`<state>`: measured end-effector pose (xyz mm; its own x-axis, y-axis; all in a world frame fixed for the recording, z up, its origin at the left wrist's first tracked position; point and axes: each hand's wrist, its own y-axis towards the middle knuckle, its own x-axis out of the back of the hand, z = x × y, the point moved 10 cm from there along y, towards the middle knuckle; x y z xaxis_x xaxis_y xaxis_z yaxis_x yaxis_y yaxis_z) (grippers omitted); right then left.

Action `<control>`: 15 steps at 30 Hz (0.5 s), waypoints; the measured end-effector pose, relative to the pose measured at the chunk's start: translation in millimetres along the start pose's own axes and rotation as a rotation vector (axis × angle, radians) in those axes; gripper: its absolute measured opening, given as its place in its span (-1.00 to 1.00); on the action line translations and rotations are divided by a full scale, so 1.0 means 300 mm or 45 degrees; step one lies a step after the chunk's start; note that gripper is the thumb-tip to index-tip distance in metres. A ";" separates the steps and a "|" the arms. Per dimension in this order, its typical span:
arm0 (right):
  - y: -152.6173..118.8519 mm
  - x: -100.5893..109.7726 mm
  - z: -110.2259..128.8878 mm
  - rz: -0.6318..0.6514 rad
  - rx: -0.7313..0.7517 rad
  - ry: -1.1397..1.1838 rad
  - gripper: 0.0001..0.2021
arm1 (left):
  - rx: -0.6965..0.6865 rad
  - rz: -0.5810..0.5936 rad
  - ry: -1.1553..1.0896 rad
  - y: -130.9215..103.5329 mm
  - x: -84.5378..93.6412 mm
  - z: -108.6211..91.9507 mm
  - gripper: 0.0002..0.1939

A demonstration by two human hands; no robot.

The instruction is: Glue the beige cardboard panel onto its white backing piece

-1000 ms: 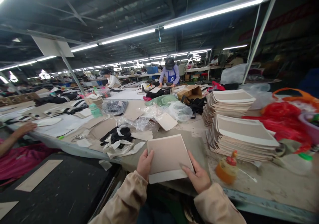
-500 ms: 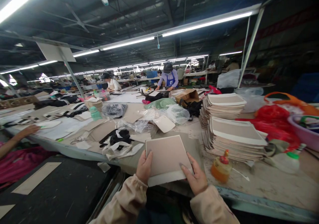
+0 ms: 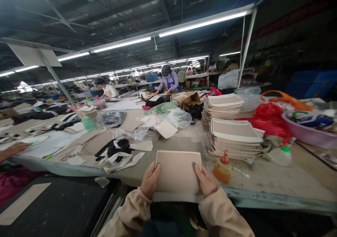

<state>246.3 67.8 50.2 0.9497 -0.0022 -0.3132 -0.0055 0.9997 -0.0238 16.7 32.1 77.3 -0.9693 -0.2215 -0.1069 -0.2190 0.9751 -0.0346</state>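
Note:
Between my two hands I hold a flat beige panel (image 3: 179, 175) with a pale border, at the front edge of the table. My left hand (image 3: 151, 179) grips its left side, thumb on top. On the right side my right hand (image 3: 205, 180) does the same; the fingers beneath are hidden. Just right of it stands a glue bottle (image 3: 222, 168) with amber liquid and a red top. Behind that bottle are a near stack of similar panels (image 3: 234, 138) and a farther stack (image 3: 223, 105).
Black and white fabric strips (image 3: 118, 152) lie left of the panel, plastic bags (image 3: 168, 119) beyond. At right are a red bag (image 3: 268, 121), a purple basin (image 3: 313, 131) and a green-capped bottle (image 3: 283, 156). A co-worker's hand (image 3: 17, 149) is at far left; another person (image 3: 168, 80) works across the table.
The panel has turned from a slant to nearly square in front of me, and both hands have shifted with it. The view has swung to the right.

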 end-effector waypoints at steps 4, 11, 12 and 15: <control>0.010 0.033 -0.013 -0.067 -0.017 0.033 -0.53 | 0.023 0.139 -0.005 -0.004 -0.038 -0.007 -0.54; 0.041 0.126 -0.022 -0.256 -0.065 0.087 -0.50 | 0.057 0.437 0.237 -0.051 -0.086 0.025 -0.58; 0.042 0.129 -0.020 -0.254 -0.057 0.080 -0.52 | 0.090 0.431 0.252 -0.052 -0.080 0.042 -0.58; 0.044 0.120 -0.027 -0.213 -0.045 0.073 -0.53 | 0.091 0.362 0.269 -0.045 -0.060 0.055 -0.59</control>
<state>277.9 80.8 31.1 0.9189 -0.1705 -0.3556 0.1387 0.9838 -0.1132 39.0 22.9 63.4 -0.9937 0.0729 0.0851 0.0640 0.9926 -0.1035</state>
